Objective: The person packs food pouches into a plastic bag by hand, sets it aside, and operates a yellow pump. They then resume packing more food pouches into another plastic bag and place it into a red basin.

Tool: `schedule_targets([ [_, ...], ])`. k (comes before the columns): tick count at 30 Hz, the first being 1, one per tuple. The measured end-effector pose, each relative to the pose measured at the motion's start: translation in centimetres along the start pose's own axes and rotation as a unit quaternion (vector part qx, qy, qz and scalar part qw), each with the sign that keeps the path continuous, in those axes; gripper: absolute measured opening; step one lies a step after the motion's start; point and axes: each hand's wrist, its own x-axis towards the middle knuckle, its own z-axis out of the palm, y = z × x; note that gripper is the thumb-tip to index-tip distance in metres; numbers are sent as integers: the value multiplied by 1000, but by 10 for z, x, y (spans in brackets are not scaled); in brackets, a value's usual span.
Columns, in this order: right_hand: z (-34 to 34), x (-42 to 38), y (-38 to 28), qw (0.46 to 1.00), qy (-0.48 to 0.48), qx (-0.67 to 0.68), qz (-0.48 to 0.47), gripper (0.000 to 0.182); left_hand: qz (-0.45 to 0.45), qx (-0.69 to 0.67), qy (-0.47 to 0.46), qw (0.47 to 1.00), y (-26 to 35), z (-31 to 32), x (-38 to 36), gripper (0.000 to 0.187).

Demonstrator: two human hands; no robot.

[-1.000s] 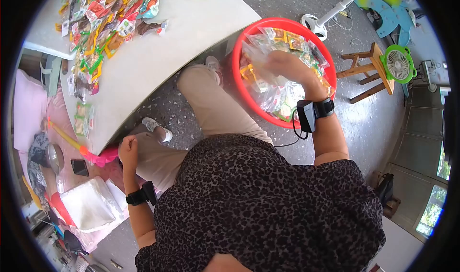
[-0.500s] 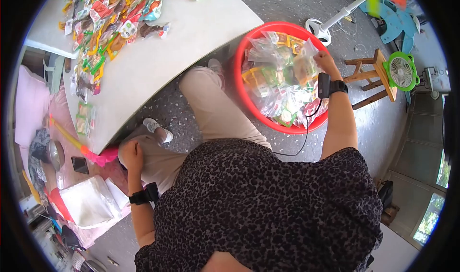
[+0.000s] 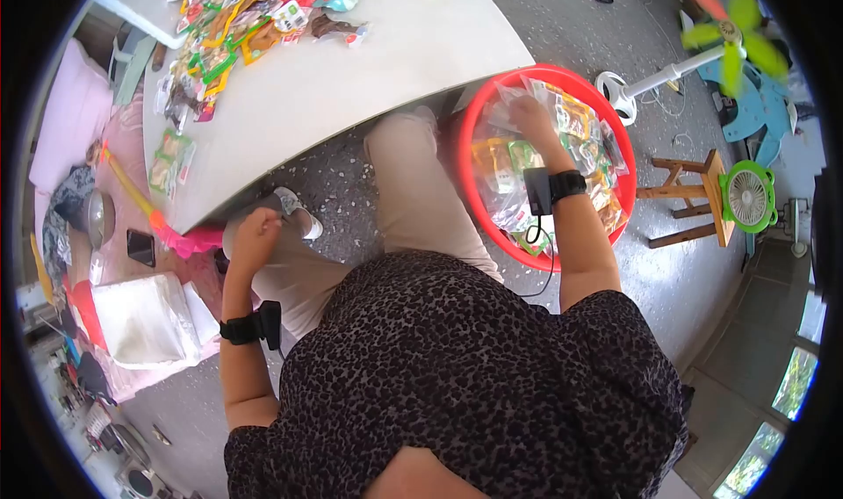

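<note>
My right hand (image 3: 533, 123) reaches into a red tub (image 3: 468, 161) filled with sealed food packets. Its fingers are closed on a clear plastic bag (image 3: 502, 112) near the tub's left side; the fingertips are partly hidden. Around it lie packets with yellow and green printing (image 3: 572, 115). My left hand (image 3: 255, 237) is curled into a fist above my left knee, beside the table's near corner, with nothing visible in it.
A white table (image 3: 351, 86) carries a heap of colourful food packets (image 3: 255, 20) and one green-printed packet (image 3: 169, 161) near its edge. Right of the tub are a wooden stool (image 3: 694, 191), a green fan (image 3: 748, 197) and a standing fan (image 3: 733, 38). A white foam box (image 3: 145, 319) lies left.
My right hand has moved left across the tub, from its right rim to the left side, and packets there have shifted. My left hand has lifted slightly off the knee. The view has turned.
</note>
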Motion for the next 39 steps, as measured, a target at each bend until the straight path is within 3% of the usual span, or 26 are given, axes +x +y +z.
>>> schedule_targets([
  [1,13,-8,-25,998,-22,8,-66,17,7,3,-37,999,28,-10,1,17],
  [4,56,-27,-84,991,-86,79,-65,18,89,-10,-134,987,98,-36,0,19],
  [8,102,-40,-132,976,-167,13,-139,20,281,141,-121,942,153,-56,-9,18],
  [13,160,-34,-120,952,-119,-56,-277,18,293,235,-183,909,197,-68,-27,16],
  [15,171,-48,-135,937,-89,-133,-311,15,329,182,-158,913,210,-76,-43,16],
  [19,190,-54,-119,877,-79,-291,-375,6,381,151,-236,881,240,-83,-63,14],
  [21,195,-67,-124,873,-22,-248,-419,7,383,124,-244,882,266,-94,-75,12],
  [27,201,-61,-111,863,-3,-248,-439,9,473,-9,-369,800,277,-84,-84,10],
  [39,201,-63,-105,868,-4,-241,-434,9,512,-70,-417,748,278,-61,-87,10],
])
